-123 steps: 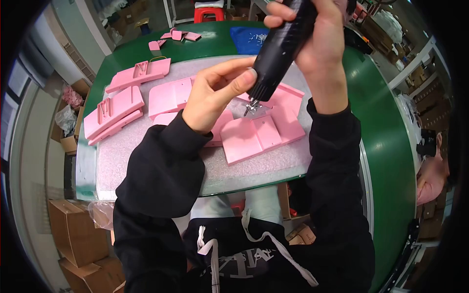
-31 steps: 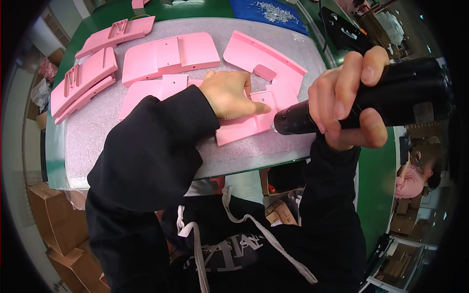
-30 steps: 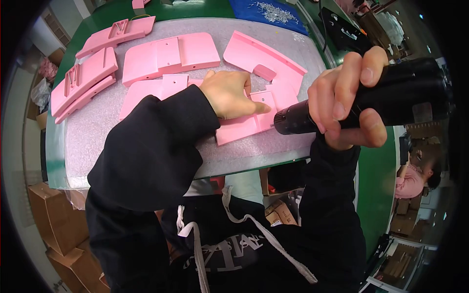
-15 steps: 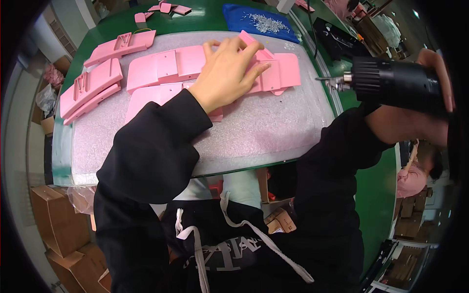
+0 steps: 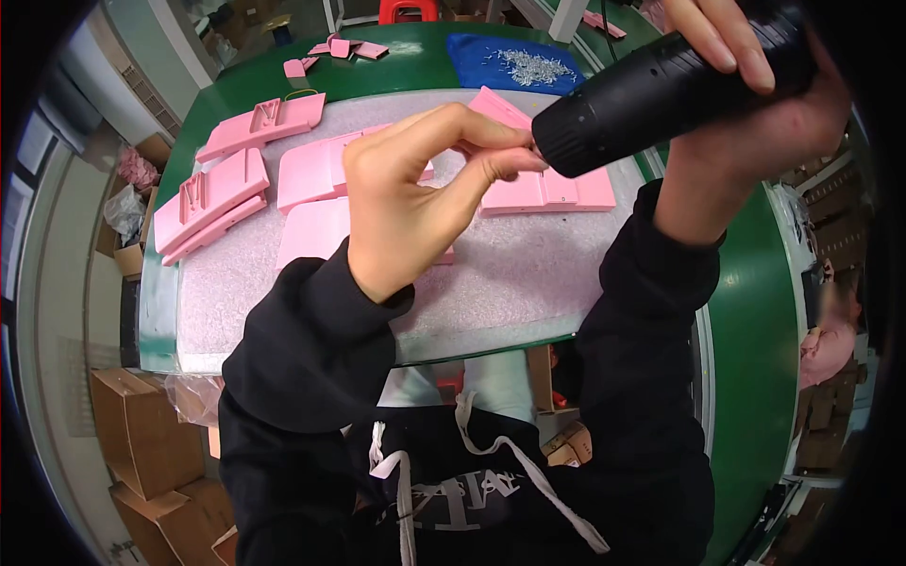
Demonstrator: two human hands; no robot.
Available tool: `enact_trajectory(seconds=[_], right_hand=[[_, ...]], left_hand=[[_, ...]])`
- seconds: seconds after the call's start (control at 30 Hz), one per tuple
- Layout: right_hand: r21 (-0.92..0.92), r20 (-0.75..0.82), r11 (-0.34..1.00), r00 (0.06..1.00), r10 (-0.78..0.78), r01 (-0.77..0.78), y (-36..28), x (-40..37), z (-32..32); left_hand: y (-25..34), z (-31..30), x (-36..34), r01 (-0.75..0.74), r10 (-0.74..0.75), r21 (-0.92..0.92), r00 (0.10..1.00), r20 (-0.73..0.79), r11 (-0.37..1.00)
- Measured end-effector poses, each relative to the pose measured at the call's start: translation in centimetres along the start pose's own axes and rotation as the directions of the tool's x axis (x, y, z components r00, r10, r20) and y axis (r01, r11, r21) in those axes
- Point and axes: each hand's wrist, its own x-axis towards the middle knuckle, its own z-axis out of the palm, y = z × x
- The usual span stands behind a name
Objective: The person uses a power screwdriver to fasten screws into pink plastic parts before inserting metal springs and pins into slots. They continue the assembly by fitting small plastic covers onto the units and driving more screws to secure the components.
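Two hands (image 5: 401, 203), one screwdriver (image 5: 642, 99); left of the hands, two slotted pink panels (image 5: 222, 181); beyond them, one blue mat (image 5: 467, 58) (screws (image 5: 531, 68) uncountably many).

Overhead light, its source out of my sight, falls evenly on the foam mat (image 5: 245, 307). A soft-edged shadow lies on the mat below the hands. The green tabletop (image 5: 750, 368) returns small patches of glare. The black power screwdriver (image 5: 651, 99) shows low contrast; surface detail is mostly lost. Screws (image 5: 533, 68) on the blue cloth (image 5: 469, 68) resolve only as pale specks. Wide-angle distortion bows the table outline and the window frame (image 5: 36, 151). Corners fade to black. The person in pink (image 5: 829, 354) at right is dim and indistinct.
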Motion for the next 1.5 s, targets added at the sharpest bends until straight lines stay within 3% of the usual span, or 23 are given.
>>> enact_trajectory(seconds=[0.07, 0.2, 0.33, 0.47, 0.57, 0.67, 0.8, 0.9, 1.2, 1.4, 1.5], right_hand=[[-0.008, -0.009, 1.000, 1.000, -0.012, 0.012, 0.0, 0.1, -0.1], [-0.016, -0.009, 1.000, 1.000, -0.018, 0.018, 0.0, 0.0, -0.1], [-0.022, -0.006, 1.000, 1.000, -0.022, 0.021, -0.1, -0.1, 0.0], [-0.031, -0.008, 0.999, 1.000, -0.029, 0.029, 0.1, -0.2, -0.2], [-0.038, -0.006, 0.999, 1.000, -0.029, 0.029, -0.1, -0.4, -0.1], [-0.040, -0.003, 0.999, 0.999, -0.033, 0.033, -0.4, -0.5, 0.0], [-0.046, 0.000, 0.998, 0.999, -0.035, 0.035, -0.9, -0.8, 0.1], [-0.048, 0.002, 0.998, 0.999, -0.034, 0.034, -1.0, -0.9, 0.1], [-0.047, 0.000, 0.998, 0.999, -0.036, 0.036, -0.9, -1.6, 0.1], [-0.046, 0.000, 0.998, 0.999, -0.032, 0.032, -0.5, -1.9, 0.2], [-0.048, 0.005, 0.998, 1.000, -0.027, 0.027, -0.3, -2.0, 0.2]], left_hand=[[-0.2, 0.0, 0.0, -0.039, 0.045, 0.082, 0.997, -0.070, 0.996], [0.0, 0.0, 0.1, 0.161, -0.165, -0.332, 0.986, 0.016, 0.930], [0.1, -0.3, 0.1, 0.162, -0.134, -0.213, 0.981, 0.137, 0.964], [-0.2, -0.5, -0.1, 0.178, -0.162, -0.205, 0.982, 0.095, 0.962], [-0.7, -0.5, 0.0, 0.255, -0.278, -0.432, 0.961, 0.012, 0.865], [-1.4, -1.1, 0.2, 0.274, -0.355, -0.464, 0.930, -0.094, 0.842], [-1.7, -1.0, -0.4, 0.292, -0.363, -0.520, 0.931, -0.037, 0.802], [-2.0, -1.2, -0.7, 0.264, -0.272, -0.509, 0.960, 0.061, 0.819], [-2.6, -1.1, -1.5, 0.420, -0.372, -0.659, 0.901, 0.223, 0.624], [-3.3, -1.1, -1.7, 0.398, -0.427, -0.855, 0.872, 0.240, 0.332], [-3.1, -0.9, -1.9, 0.402, -0.405, -0.855, 0.877, 0.257, 0.327]])
